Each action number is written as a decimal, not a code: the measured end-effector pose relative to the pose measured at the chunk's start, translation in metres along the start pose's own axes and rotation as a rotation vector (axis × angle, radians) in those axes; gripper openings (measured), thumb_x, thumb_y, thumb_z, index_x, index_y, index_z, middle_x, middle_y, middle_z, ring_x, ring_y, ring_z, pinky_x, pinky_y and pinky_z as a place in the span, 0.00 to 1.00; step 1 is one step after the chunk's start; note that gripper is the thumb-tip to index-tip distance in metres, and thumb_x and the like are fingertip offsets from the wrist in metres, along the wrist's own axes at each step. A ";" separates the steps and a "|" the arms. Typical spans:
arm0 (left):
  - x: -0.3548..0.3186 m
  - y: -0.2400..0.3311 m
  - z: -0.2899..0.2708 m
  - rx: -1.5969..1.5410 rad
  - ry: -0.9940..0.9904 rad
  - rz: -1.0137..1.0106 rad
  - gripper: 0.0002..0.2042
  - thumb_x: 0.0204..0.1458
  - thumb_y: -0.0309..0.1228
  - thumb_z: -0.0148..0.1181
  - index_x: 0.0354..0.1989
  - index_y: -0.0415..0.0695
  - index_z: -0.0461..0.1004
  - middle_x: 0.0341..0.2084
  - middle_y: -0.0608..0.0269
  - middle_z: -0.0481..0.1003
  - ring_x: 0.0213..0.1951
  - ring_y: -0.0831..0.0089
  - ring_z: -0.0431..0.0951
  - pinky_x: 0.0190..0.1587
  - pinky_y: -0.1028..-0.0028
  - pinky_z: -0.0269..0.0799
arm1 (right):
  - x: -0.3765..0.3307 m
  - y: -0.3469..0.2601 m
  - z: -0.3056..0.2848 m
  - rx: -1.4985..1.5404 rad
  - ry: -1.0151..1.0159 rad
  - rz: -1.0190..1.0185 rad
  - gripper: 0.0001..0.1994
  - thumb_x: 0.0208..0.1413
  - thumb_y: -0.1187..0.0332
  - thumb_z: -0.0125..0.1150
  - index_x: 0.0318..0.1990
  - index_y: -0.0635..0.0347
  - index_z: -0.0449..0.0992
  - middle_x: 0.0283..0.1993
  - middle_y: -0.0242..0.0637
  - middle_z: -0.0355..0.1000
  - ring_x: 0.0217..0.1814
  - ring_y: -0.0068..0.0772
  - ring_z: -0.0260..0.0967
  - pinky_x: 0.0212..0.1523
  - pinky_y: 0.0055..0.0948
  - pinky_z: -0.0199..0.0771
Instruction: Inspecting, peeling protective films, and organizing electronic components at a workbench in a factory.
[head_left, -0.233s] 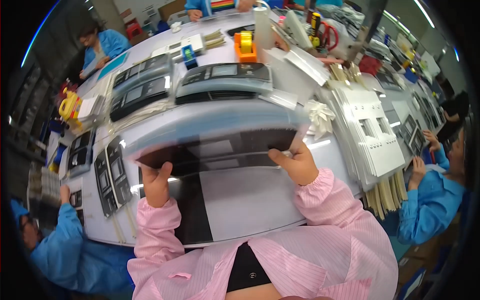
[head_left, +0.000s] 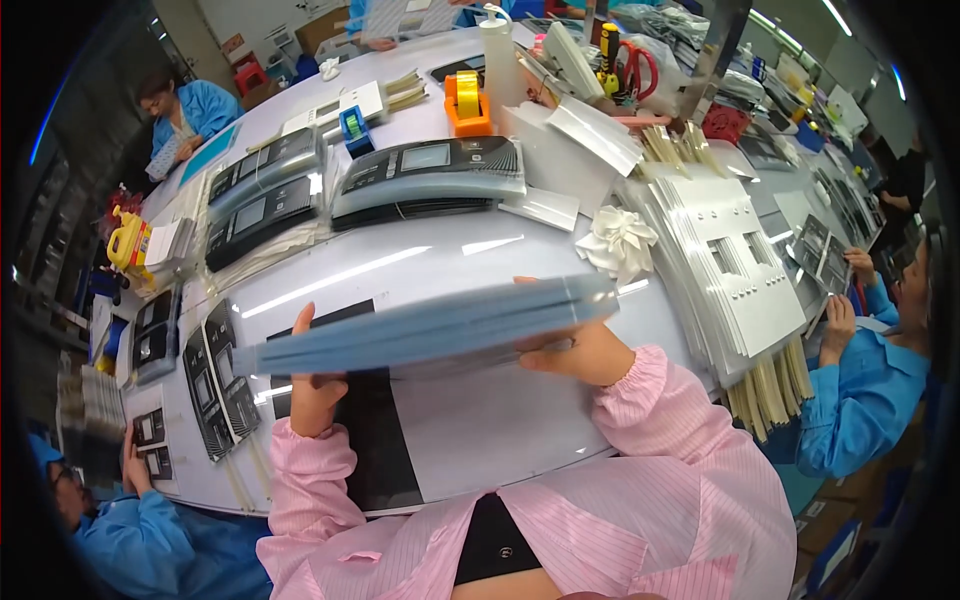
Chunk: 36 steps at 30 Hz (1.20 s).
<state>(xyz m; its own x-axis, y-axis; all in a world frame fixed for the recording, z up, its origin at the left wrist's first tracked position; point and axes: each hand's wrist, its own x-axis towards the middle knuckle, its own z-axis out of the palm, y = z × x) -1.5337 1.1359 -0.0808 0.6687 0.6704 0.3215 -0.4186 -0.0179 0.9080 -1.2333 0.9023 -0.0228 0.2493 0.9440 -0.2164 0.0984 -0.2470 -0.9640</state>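
Observation:
Both hands hold a thick stack of thin film-covered panels (head_left: 430, 326) above the table, its bluish edge facing me. My left hand (head_left: 314, 392) grips its left part, thumb on the near side. On the right, my right hand (head_left: 580, 352) grips the other end, with fingertips showing behind the top edge. The panels' printed faces are out of sight from this angle. Below lies a black sheet (head_left: 375, 445) on the white tabletop (head_left: 480, 440). Beyond the held stack sit a stack of black panels (head_left: 430, 165) and another black panel stack (head_left: 262, 212).
White cut-out sheets (head_left: 725, 255) are piled at right beside a crumpled white cloth (head_left: 617, 245). An orange tape dispenser (head_left: 468, 110), blue tape dispenser (head_left: 355, 130) and white squeeze bottle (head_left: 497, 60) stand farther back. Paired black panels (head_left: 215, 375) lie left. People in blue work around the table.
The stack has tipped from showing its dark face to showing its edge, and sits slightly lower. Both hands still grip it.

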 end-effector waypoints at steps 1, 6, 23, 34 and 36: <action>0.005 0.001 0.000 0.009 0.006 0.000 0.49 0.42 0.33 0.78 0.72 0.45 0.53 0.49 0.59 0.74 0.50 0.65 0.77 0.55 0.67 0.71 | 0.001 0.009 0.000 -0.011 0.022 -0.116 0.32 0.47 0.71 0.75 0.62 0.64 0.70 0.52 0.38 0.76 0.52 0.28 0.72 0.55 0.29 0.71; 0.015 0.003 -0.019 0.187 -0.399 -0.081 0.31 0.63 0.33 0.57 0.73 0.46 0.52 0.56 0.43 0.71 0.52 0.60 0.78 0.55 0.65 0.76 | 0.021 0.039 -0.005 -0.203 -0.190 -0.488 0.25 0.54 0.76 0.66 0.61 0.62 0.71 0.54 0.44 0.76 0.54 0.38 0.75 0.57 0.32 0.73; 0.005 0.018 -0.021 0.336 -0.302 -0.330 0.17 0.53 0.28 0.67 0.52 0.39 0.78 0.50 0.51 0.78 0.53 0.64 0.78 0.58 0.69 0.72 | 0.010 0.028 0.001 0.009 -0.232 -0.234 0.22 0.61 0.75 0.60 0.63 0.62 0.70 0.63 0.43 0.71 0.64 0.35 0.68 0.66 0.30 0.66; 0.004 -0.010 -0.014 -0.005 -0.041 -0.192 0.17 0.59 0.32 0.61 0.52 0.35 0.72 0.47 0.43 0.78 0.49 0.58 0.80 0.54 0.63 0.77 | 0.009 0.038 -0.002 -0.205 -0.045 -0.430 0.24 0.54 0.69 0.65 0.60 0.53 0.74 0.57 0.42 0.75 0.58 0.42 0.75 0.59 0.33 0.73; 0.005 -0.022 -0.034 0.092 -0.027 -0.133 0.19 0.58 0.34 0.62 0.54 0.37 0.71 0.45 0.49 0.77 0.46 0.63 0.79 0.52 0.66 0.76 | 0.005 0.036 0.002 -0.280 -0.013 -0.442 0.24 0.53 0.70 0.65 0.60 0.53 0.74 0.57 0.42 0.76 0.57 0.43 0.75 0.58 0.32 0.73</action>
<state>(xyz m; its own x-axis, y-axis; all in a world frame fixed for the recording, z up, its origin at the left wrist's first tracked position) -1.5421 1.1649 -0.1086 0.7311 0.6514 0.2028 -0.2684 0.0013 0.9633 -1.2300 0.8982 -0.0591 0.1137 0.9736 0.1982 0.4459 0.1282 -0.8858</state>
